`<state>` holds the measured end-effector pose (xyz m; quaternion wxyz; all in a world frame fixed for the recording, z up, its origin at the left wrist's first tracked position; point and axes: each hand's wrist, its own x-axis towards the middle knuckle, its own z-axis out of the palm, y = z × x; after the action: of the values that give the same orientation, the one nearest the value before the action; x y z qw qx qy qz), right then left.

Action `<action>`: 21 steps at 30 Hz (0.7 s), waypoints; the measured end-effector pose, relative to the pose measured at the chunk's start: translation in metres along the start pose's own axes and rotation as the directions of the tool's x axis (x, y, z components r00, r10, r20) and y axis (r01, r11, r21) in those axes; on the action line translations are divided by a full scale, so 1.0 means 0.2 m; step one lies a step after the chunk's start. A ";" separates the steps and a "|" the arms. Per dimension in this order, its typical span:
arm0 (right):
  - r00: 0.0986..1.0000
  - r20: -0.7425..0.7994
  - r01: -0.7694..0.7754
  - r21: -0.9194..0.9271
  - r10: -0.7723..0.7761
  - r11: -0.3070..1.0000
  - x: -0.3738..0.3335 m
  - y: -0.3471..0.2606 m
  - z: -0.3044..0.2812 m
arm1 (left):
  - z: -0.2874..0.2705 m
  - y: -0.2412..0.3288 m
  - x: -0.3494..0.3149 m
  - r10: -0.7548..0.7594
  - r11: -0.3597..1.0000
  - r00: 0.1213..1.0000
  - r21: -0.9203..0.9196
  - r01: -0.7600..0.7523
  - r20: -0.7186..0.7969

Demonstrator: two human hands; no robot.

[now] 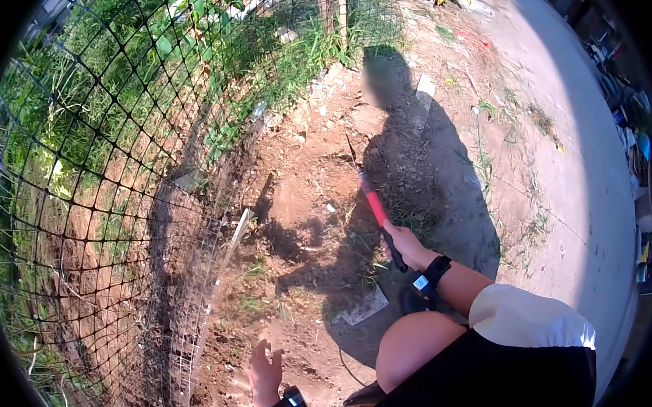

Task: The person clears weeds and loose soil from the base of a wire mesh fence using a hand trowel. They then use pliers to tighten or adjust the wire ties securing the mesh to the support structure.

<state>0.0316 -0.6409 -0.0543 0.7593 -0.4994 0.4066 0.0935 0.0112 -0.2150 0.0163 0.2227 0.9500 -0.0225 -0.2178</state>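
My right hand (406, 246) is closed round the black grip of a red-handled garden tool (375, 204). The tool points away from me, and its thin dark metal end lies against loose brown soil (307, 193); the exact shape of that end is hard to make out. Low in the view, my left hand (265, 370) holds nothing. Its fingers are apart and slightly bent above the dirt, near the foot of the fence. Both wrists wear a black strap with a small device.
Black mesh fencing (101, 141) runs along the left, with green plants behind it. A pale stake (238, 234) leans by the mesh. A flat grey slab (364, 307) lies near my bent knee (420, 346). Concrete paving (598, 189) stretches along the right.
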 end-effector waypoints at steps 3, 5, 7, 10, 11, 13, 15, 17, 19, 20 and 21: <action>0.996 0.061 -0.068 0.033 0.066 0.997 -0.12 -0.03 -0.03 | 0.00 -0.02 -0.01 0.020 1.000 0.999 -0.017 -0.020 -0.028; 0.993 0.077 -0.086 -0.009 0.087 0.996 -0.18 -0.03 -0.03 | -0.04 0.03 -0.02 0.007 1.000 0.999 -0.024 -0.008 -0.046; 0.986 0.084 -0.141 -0.021 0.142 0.990 -0.22 -0.05 -0.03 | -0.05 0.02 -0.02 0.012 1.000 0.999 -0.020 -0.013 -0.053; 0.924 0.277 -0.283 0.035 0.263 0.958 -0.19 -0.08 -0.06 | -0.05 -0.01 -0.03 0.029 1.000 0.998 -0.001 -0.029 -0.052; 0.926 0.274 -0.282 0.040 0.261 0.959 -0.14 -0.10 -0.06 | -0.05 -0.01 -0.03 0.034 0.999 0.998 0.000 -0.034 -0.049; 0.951 0.235 -0.210 0.012 0.201 0.978 -0.01 -0.18 0.00 | -0.04 0.01 -0.03 -0.025 0.999 0.999 0.029 0.026 -0.021; 0.967 0.250 -0.040 -0.024 0.045 0.999 0.14 -0.32 0.15 | -0.02 0.01 -0.02 -0.045 0.998 0.999 0.037 0.045 0.006; 0.968 0.252 0.026 -0.050 -0.013 0.998 0.42 -0.39 0.26 | 0.01 -0.01 -0.02 -0.026 0.999 0.999 0.048 0.025 0.024; 0.970 0.244 0.008 -0.005 -0.007 1.000 0.66 -0.47 0.34 | 0.02 0.00 -0.01 -0.044 0.999 0.995 -0.005 0.045 0.084; 0.968 0.249 0.008 0.005 -0.009 1.000 0.72 -0.50 0.38 | 0.03 0.02 -0.02 -0.063 0.998 0.994 0.020 0.061 0.094; 0.973 0.221 0.064 -0.004 -0.061 0.998 0.77 -0.53 0.40 | 0.04 0.03 -0.02 -0.080 0.996 0.991 0.042 0.076 0.104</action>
<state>0.2317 -0.6657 -0.0770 0.7994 -0.5029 0.3035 0.1267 0.0048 -0.2227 0.0148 0.1943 0.9413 -0.0013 -0.2760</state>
